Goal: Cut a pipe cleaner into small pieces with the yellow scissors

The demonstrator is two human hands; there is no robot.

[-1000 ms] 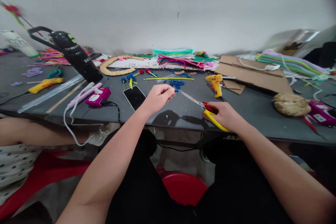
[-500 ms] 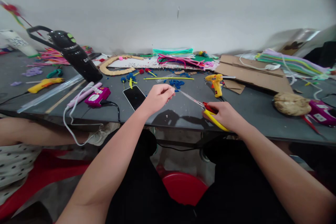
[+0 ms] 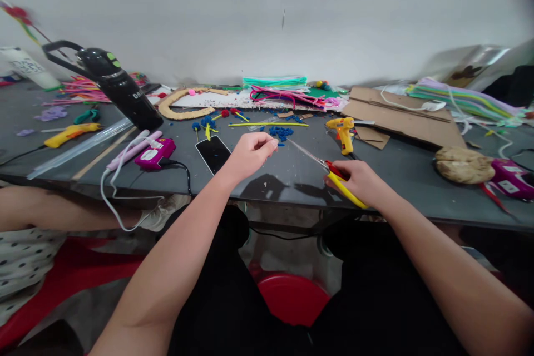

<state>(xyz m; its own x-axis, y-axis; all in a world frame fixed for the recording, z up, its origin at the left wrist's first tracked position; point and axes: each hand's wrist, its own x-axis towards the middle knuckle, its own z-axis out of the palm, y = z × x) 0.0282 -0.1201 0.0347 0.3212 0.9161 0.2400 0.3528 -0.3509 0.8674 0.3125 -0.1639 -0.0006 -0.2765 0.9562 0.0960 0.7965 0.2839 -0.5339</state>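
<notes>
My right hand is wrapped round the handles of a pair of scissors with yellow and red grips, the blades pointing up and left. Thumb and fingertips of my left hand are pinched together above the grey table; whatever sits between them is too small to make out. A heap of small blue fuzzy pieces lies just beyond the scissor tips. Behind it stretches a yellow pipe cleaner. A black-screened phone lies left of my left hand, with blue pom-poms beyond it.
A yellow glue gun stands beyond my right hand, near cardboard sheets. At left are a black bottle, a purple power adapter with cables, and another glue gun. A person's arm rests at the left table edge.
My right hand has drawn the scissors slightly right and away from my left fingertips. My left hand has barely moved and stays pinched.
</notes>
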